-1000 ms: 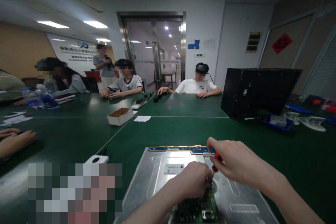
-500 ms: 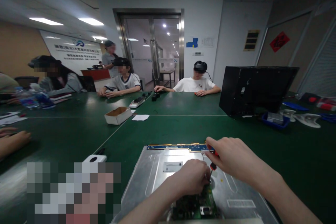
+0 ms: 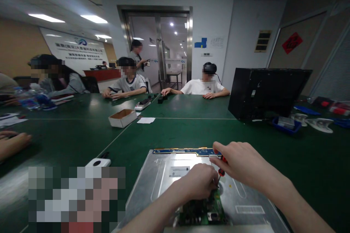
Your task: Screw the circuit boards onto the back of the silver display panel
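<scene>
Red-and-black screwdriver (image 3: 221, 172) gripped in right hand's (image 3: 242, 160) curled fingers, tilted, over green circuit board (image 3: 201, 213) on silver metal panel (image 3: 144, 189); left hand's (image 3: 199, 182) fingers bunched, hold hidden; slip may gouge board

The metal panel (image 3: 164, 185) lies on the near part of the table (image 3: 180, 131), with the circuit board (image 3: 202, 207) on its near part and a narrow board (image 3: 183, 151) along its far edge. Farther left stands the open box (image 3: 123, 117), just left of a paper (image 3: 146, 120); the monitor (image 3: 265, 93) stands far right, the tray (image 3: 286, 125) beside it.
</scene>
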`<action>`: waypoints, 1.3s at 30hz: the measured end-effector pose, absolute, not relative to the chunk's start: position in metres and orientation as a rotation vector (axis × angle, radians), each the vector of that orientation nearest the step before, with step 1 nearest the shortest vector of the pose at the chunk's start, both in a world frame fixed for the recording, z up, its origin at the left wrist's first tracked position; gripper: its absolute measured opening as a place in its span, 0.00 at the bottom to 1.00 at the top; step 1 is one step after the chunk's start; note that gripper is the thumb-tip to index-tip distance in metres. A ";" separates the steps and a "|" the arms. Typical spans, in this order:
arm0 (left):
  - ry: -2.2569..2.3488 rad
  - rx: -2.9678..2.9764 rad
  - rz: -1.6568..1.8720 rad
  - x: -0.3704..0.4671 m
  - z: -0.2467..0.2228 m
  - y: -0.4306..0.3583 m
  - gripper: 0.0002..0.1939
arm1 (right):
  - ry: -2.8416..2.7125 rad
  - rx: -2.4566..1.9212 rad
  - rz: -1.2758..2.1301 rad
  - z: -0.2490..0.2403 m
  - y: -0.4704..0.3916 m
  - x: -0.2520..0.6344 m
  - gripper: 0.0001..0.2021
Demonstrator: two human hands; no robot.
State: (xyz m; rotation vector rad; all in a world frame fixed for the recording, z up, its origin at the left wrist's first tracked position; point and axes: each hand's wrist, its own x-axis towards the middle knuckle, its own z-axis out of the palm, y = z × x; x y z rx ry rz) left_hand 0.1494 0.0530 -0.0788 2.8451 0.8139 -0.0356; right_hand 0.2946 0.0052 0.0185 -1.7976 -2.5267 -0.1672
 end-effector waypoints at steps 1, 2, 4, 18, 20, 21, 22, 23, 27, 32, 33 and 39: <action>0.809 2.844 -0.025 0.149 -0.079 0.054 0.05 | -2.528 -1.760 -0.139 0.018 0.005 0.296 0.08; 0.802 2.839 -0.012 0.149 -0.079 0.054 0.06 | -2.528 -1.712 -0.096 0.018 0.004 0.299 0.07; 0.789 2.822 -0.001 0.149 -0.078 0.054 0.06 | -2.525 -1.617 -0.002 0.019 0.002 0.303 0.10; 0.812 2.796 -0.037 0.148 -0.076 0.054 0.08 | -2.532 -1.724 -0.113 0.022 0.001 0.300 0.06; 0.799 2.801 -0.024 0.148 -0.077 0.054 0.08 | -2.528 -1.662 -0.049 0.021 0.000 0.305 0.07; 0.797 2.806 -0.018 0.148 -0.078 0.054 0.08 | -2.526 -1.633 -0.010 0.020 0.000 0.306 0.09; 0.798 2.811 -0.013 0.148 -0.078 0.054 0.08 | -2.524 -1.611 0.020 0.020 0.000 0.308 0.11; 0.801 2.817 -0.009 0.148 -0.079 0.054 0.08 | -2.523 -1.602 0.035 0.019 0.000 0.308 0.11; 0.802 2.825 -0.005 0.147 -0.081 0.054 0.07 | -2.512 -1.696 -0.053 0.020 0.002 0.303 0.13; 0.801 2.813 -0.029 0.148 -0.079 0.054 0.07 | -2.532 -1.747 -0.096 0.021 0.004 0.300 0.13; 0.806 2.817 -0.031 0.148 -0.078 0.054 0.07 | -2.533 -1.718 -0.084 0.020 0.003 0.301 0.09; 0.781 2.823 -0.033 0.148 -0.076 0.054 0.06 | -2.511 -1.592 0.048 0.018 -0.001 0.309 0.11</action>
